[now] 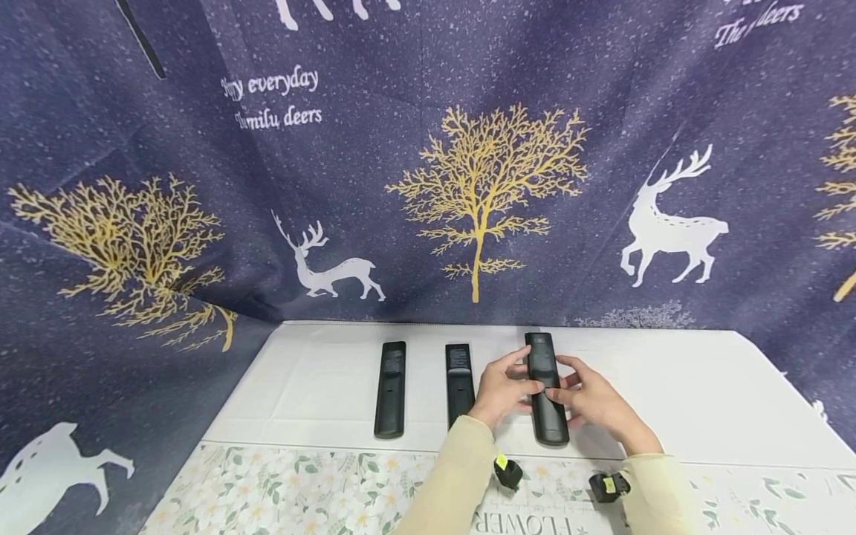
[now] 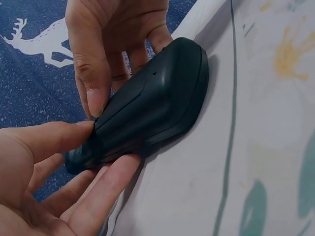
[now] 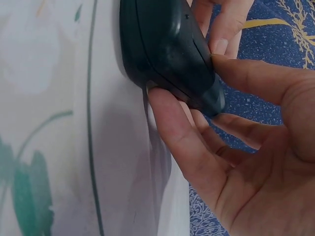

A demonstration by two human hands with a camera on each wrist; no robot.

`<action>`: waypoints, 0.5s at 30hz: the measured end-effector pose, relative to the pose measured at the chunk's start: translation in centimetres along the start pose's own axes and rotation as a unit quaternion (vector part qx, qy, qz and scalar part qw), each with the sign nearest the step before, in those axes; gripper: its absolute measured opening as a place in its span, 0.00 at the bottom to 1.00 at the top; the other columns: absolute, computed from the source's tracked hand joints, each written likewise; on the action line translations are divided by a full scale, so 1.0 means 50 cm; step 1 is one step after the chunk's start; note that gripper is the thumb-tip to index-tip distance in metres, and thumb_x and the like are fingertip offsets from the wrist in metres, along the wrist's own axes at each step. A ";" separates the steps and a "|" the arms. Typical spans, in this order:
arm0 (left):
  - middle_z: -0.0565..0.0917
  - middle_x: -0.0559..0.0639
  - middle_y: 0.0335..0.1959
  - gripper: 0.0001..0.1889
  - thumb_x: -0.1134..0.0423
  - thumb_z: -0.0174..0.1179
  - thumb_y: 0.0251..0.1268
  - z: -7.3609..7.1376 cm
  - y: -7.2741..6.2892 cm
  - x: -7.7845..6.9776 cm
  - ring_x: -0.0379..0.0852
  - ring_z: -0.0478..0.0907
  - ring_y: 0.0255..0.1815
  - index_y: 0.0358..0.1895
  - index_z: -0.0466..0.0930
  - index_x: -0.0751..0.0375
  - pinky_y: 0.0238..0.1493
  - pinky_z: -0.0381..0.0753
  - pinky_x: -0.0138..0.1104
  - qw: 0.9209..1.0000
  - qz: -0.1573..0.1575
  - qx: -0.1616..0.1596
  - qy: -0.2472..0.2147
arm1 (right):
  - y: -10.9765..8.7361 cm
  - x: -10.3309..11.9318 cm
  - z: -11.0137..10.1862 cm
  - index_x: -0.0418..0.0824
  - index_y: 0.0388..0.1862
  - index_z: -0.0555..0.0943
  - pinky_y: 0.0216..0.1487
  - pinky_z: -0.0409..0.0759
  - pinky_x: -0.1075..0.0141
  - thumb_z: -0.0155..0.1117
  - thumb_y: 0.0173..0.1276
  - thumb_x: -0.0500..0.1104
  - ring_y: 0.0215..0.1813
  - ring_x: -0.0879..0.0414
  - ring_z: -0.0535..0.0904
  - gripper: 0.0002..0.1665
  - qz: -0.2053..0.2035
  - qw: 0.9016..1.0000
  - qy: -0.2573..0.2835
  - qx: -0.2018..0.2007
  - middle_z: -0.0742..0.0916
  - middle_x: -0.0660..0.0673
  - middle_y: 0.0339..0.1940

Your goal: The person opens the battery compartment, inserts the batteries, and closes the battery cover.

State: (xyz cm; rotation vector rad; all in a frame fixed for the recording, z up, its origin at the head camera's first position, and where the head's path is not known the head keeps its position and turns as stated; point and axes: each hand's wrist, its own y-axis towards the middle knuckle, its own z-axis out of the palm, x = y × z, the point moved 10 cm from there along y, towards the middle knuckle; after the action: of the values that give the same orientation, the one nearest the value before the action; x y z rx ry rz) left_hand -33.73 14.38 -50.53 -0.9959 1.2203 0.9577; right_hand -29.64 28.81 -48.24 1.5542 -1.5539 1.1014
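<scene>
A black remote control (image 1: 548, 423), back side up, is held between both hands on the right part of the white table. My left hand (image 1: 500, 388) grips its left edge, thumb on the back and fingers at the side and underneath. From the right, my right hand (image 1: 598, 405) grips it the same way, its thumb meeting the left thumb near the battery cover seam. Up close in the left wrist view, the remote (image 2: 157, 98) has a rounded, thick end near the cloth. The right wrist view shows the remote (image 3: 167, 44) with fingertips under its edge.
Two more black remotes lie face down to the left, one at far left (image 1: 391, 390) and one in the middle (image 1: 459, 379), partly behind the left arm. A flowered cloth (image 1: 301, 483) covers the table's front. A dark blue deer-print curtain (image 1: 374, 186) hangs behind.
</scene>
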 end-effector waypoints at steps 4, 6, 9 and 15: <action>0.85 0.53 0.53 0.38 0.80 0.73 0.58 0.001 0.000 -0.002 0.54 0.90 0.36 0.73 0.81 0.48 0.31 0.91 0.44 1.000 0.003 -0.002 0.012 | 0.001 -0.004 0.000 0.26 0.83 0.55 0.33 0.90 0.50 0.68 0.74 0.34 0.37 0.45 0.87 0.46 0.005 1.000 0.001 0.001 0.77 0.27 0.50; 0.86 0.53 0.53 0.39 0.80 0.73 0.58 0.002 0.000 -0.003 0.53 0.90 0.36 0.73 0.81 0.48 0.31 0.91 0.43 1.000 0.005 -0.004 0.019 | 0.001 -0.006 0.001 0.26 0.82 0.56 0.33 0.90 0.50 0.68 0.73 0.34 0.38 0.45 0.87 0.46 0.006 1.000 0.000 0.002 0.78 0.27 0.51; 0.86 0.53 0.53 0.39 0.80 0.73 0.58 0.002 -0.001 -0.004 0.51 0.90 0.35 0.73 0.81 0.48 0.30 0.91 0.42 1.000 0.007 -0.009 0.027 | 0.001 -0.009 0.001 0.26 0.82 0.58 0.33 0.90 0.50 0.69 0.73 0.34 0.38 0.45 0.87 0.46 0.009 1.000 -0.004 0.003 0.78 0.27 0.51; 0.87 0.54 0.51 0.38 0.80 0.74 0.56 0.000 -0.003 -0.008 0.50 0.89 0.31 0.72 0.82 0.49 0.30 0.90 0.40 0.998 0.012 -0.023 0.048 | 0.000 -0.012 0.004 0.26 0.81 0.59 0.34 0.90 0.51 0.70 0.72 0.36 0.41 0.44 0.87 0.45 0.015 1.000 -0.010 0.014 0.79 0.27 0.53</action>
State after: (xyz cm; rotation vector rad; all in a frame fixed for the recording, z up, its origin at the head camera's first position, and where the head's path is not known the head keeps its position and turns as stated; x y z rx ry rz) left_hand -33.65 14.31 -50.14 -1.0767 1.2977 0.9705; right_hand -29.58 28.88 -48.89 1.5692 -1.5872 1.1314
